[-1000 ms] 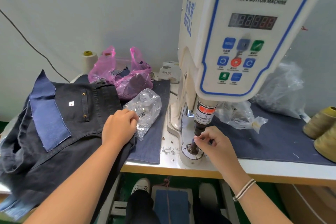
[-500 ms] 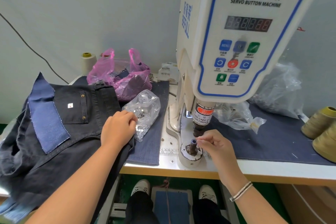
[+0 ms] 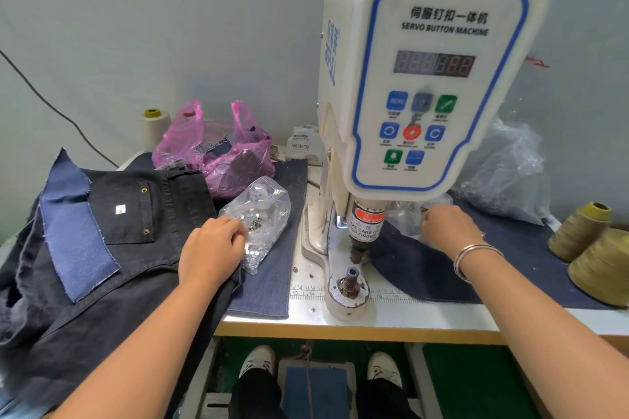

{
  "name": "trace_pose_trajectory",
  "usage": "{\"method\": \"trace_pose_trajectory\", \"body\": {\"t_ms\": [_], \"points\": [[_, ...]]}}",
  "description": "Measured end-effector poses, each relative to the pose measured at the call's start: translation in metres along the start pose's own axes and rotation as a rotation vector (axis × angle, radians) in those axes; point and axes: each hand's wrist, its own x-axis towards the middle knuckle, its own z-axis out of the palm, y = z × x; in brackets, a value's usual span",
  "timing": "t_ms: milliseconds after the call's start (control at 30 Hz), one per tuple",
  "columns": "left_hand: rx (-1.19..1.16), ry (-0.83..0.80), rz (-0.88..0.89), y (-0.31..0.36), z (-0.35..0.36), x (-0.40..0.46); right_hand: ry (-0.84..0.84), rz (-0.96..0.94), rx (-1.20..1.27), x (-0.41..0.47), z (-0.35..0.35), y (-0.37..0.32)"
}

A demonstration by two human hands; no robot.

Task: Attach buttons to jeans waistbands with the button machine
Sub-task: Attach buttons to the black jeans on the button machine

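The white servo button machine (image 3: 425, 78) stands mid-table, its punch (image 3: 359, 248) raised above the bare lower die (image 3: 350, 277). Dark jeans (image 3: 119, 299) with a blue denim patch lie at the left. My left hand (image 3: 211, 248) rests on their right edge with curled fingers, gripping the fabric, beside a clear bag of silver buttons (image 3: 262, 214). My right hand (image 3: 446, 226) is right of the machine head, fingers curled down into a small clear bag (image 3: 405, 218). The fingertips are hidden, so what they hold is unclear.
A pink bag (image 3: 218, 160) and a white thread cone (image 3: 155, 124) sit at the back left. A large clear bag (image 3: 503, 173) and olive thread cones (image 3: 595, 248) are at the right. Denim cloth (image 3: 272, 282) covers the table. The foot pedal (image 3: 315, 388) lies between my feet.
My right hand has left the lower die and moved up and right to the small clear bag behind the machine head. My left hand has stayed on the jeans.
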Motion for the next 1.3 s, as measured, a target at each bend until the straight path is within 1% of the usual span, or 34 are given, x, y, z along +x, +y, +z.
{"method": "trace_pose_trajectory", "body": {"t_ms": [67, 200, 267, 367, 433, 567, 733, 833, 1100, 1300], "points": [[0.000, -0.001, 0.001, 0.000, 0.000, 0.000, -0.060, 0.027, -0.094, 0.011, 0.006, -0.002], [0.005, -0.009, 0.002, -0.001, 0.000, 0.000, 0.006, -0.045, -0.168, 0.025, 0.020, 0.003], [-0.002, -0.011, 0.002, -0.001, 0.001, 0.001, 0.089, -0.110, -0.184, 0.027, 0.025, 0.008], [-0.006, -0.012, 0.002, -0.001, 0.001, 0.000, 0.264, -0.204, -0.231, 0.028, 0.031, 0.012], [-0.011, -0.010, 0.003, -0.001, 0.001, 0.000, 0.300, -0.216, -0.287, 0.031, 0.032, 0.011], [-0.008, -0.014, 0.000, -0.001, 0.000, 0.000, 0.264, -0.234, -0.354, 0.038, 0.033, 0.006], [-0.002, -0.011, 0.005, -0.001, 0.001, 0.000, 0.301, -0.230, -0.223, 0.041, 0.035, 0.003], [-0.003, -0.013, 0.004, 0.000, 0.000, 0.001, 0.303, -0.212, -0.197, 0.040, 0.036, 0.004], [0.000, -0.010, 0.010, -0.001, 0.000, 0.000, 0.329, -0.242, -0.252, 0.039, 0.042, 0.006], [0.004, -0.001, 0.015, 0.001, 0.000, 0.001, 0.252, -0.213, -0.333, 0.037, 0.037, 0.002]]}}
